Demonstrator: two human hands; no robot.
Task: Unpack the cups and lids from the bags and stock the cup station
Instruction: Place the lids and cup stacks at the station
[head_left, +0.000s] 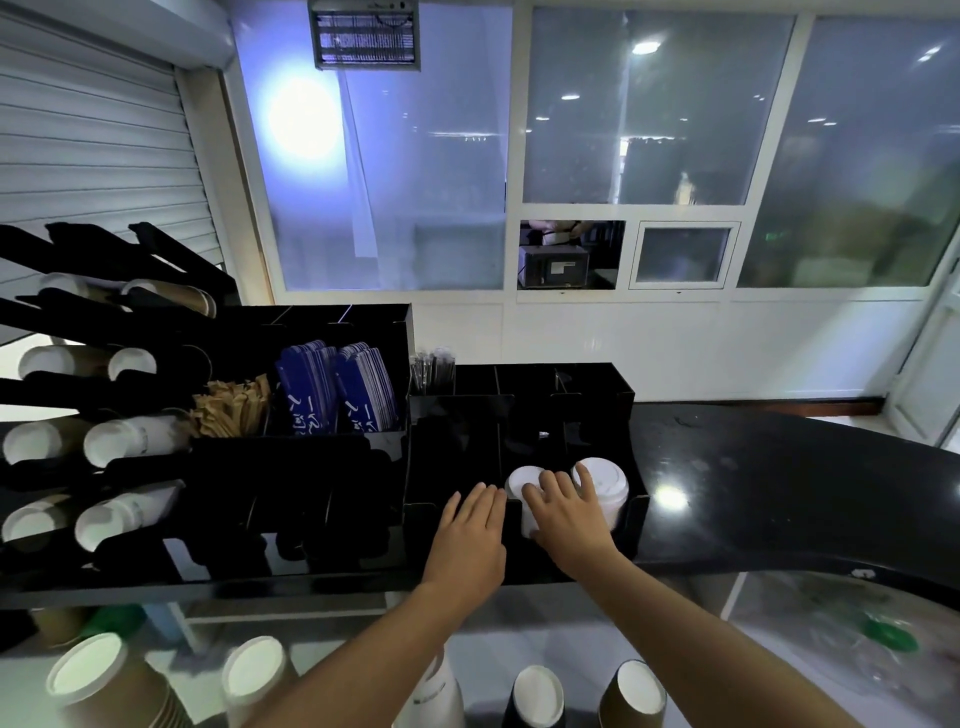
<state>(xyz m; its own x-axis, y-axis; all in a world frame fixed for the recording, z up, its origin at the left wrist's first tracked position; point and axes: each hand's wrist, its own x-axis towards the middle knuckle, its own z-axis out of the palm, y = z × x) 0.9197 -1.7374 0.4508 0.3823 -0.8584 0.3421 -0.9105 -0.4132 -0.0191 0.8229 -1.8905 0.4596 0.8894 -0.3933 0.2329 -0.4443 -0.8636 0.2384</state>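
On the black table (779, 478), the right hand (566, 512) lies with spread fingers on two stacks of white lids (605, 480) in the front right compartments of a black organizer (597, 395). The left hand (470, 525) rests flat just beside it, fingers straight, on the organizer's front. To the left, a slanted rack (130, 374) holds cups (132, 439), next to blue sleeves (332, 387).

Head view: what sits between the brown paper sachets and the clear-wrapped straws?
Two upright bundles of blue printed packets, in adjacent compartments of the black plastic organiser. The head view shows this.
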